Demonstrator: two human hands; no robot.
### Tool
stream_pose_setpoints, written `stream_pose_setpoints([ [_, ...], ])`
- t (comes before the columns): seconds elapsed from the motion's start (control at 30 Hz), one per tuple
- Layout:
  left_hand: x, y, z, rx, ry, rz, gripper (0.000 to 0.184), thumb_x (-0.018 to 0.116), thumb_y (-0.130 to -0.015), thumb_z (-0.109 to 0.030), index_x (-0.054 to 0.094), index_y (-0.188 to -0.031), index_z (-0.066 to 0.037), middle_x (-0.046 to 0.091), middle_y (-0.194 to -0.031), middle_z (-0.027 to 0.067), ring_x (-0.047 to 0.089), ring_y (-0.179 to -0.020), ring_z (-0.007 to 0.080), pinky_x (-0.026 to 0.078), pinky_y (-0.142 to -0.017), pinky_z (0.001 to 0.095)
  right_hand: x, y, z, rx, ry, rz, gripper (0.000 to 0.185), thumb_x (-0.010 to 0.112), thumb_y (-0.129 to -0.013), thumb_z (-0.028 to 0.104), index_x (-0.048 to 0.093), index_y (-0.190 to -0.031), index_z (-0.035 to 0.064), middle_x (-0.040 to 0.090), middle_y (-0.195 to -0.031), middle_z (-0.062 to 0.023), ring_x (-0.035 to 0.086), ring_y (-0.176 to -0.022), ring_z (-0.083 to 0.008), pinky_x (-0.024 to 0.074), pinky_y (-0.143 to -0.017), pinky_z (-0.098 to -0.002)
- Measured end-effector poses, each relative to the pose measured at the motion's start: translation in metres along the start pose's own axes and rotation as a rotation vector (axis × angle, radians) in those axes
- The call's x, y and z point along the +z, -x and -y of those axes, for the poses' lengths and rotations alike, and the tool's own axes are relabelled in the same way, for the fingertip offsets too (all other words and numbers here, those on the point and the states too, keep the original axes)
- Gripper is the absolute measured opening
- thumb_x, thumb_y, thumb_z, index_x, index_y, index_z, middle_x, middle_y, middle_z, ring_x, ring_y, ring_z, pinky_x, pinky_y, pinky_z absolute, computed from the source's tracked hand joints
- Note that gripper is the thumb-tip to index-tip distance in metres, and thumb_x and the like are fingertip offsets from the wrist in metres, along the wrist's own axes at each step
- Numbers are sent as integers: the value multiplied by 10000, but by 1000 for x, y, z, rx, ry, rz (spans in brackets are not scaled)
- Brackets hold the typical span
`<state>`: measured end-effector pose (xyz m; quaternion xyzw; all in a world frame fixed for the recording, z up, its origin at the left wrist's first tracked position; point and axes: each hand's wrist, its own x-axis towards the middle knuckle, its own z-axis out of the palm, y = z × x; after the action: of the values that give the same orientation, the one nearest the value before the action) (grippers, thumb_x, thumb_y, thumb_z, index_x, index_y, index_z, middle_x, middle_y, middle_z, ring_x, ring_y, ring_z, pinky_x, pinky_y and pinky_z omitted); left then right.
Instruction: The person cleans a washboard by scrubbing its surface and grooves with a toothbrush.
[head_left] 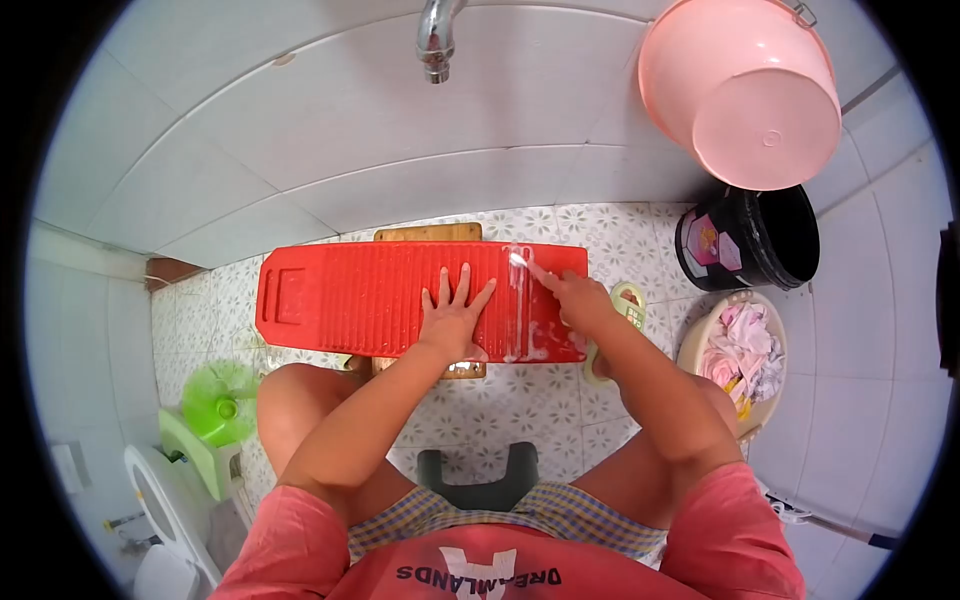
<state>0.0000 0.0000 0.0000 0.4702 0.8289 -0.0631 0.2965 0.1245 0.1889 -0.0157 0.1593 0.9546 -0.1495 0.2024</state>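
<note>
A red plastic washboard [375, 300] with ridges lies crosswise before me, its right part wet with white suds [518, 320]. My left hand [455, 322] rests palm down on the ridges, open with fingers spread. Over the right end of the board is my right hand [575, 300], index finger stretched toward a foamy patch near the far edge. Its other fingers look bent, and I make out nothing held in them. Beneath the board, a wooden stool [428, 232] shows at the far and near edges.
A chrome tap [436, 45] juts from the tiled wall. At right are a pink bucket [735, 70], a black bucket [745, 240] and a cream basin [765, 415] of clothes [740, 350]. A green brush-like object [218, 402] and a toilet [165, 500] stand left.
</note>
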Motion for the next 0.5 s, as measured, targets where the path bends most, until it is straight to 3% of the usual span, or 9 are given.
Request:
stream_pose_setpoints([
  [0.07,1,0,3,18,8,-18,1235,859,-547,-414,69,-1491,-320,-7,-1557,150,19,-1416,420,175,-1095,601,-4,-6,4,93,-10,-41,780,510,-831,52,188,-1466,370,589,-1076,-166,634,-909,-334,520,-787,-419],
  [0.2,0,1,11,6,-21,-26,1236,859,-542,-419,71,-1490,-324,-6,-1557,149,22,-1415,422,179,-1094,600,4,-12,5,36,-48,-88,774,502,-830,48,196,-1464,368,580,-1094,-170,632,-902,-334,519,-777,-424],
  [0.27,4,2,10,5,-24,-26,1237,856,-541,-425,72,-1491,-319,-8,-1557,151,25,-1415,423,183,-1091,605,4,0,6,21,-50,62,789,512,-819,36,198,-1464,365,569,-1115,-171,630,-895,-341,520,-778,-425],
  [0.5,0,1,7,6,-35,-16,1215,845,-571,-419,71,-1497,-276,-12,-1554,167,23,-1410,440,179,-1077,636,3,19,4,-82,-68,148,835,544,-789,15,198,-1464,363,562,-1129,-170,626,-917,-350,516,-795,-423],
])
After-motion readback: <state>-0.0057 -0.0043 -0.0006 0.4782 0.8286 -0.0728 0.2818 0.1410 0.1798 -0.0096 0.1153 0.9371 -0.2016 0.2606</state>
